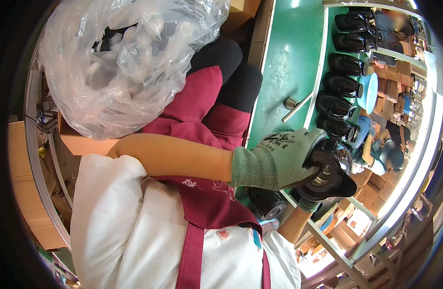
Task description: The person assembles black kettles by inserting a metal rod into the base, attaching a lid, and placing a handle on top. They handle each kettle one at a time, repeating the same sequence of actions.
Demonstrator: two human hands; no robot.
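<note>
My left hand (281, 159), in a grey-green knitted glove with a dark palm, reaches across to the right and is closed on a glossy black jug-like body (339, 185). This body has a flared, spout-like lip and a round opening with a metal part inside. Below it shows the glove cuff of my right hand (309, 204). The fingers of that hand are hidden behind the black body. Close by, a similar black body (267, 202) lies on its side, partly covered by my left glove.
A row of glossy black bodies (334, 105) stands along the green bench (289, 43). A metal cup-like piece and a metal rod (297, 107) lie on it. A large clear plastic bag (120, 67) sits over a cardboard box (84, 139) at left. People work beyond the frame.
</note>
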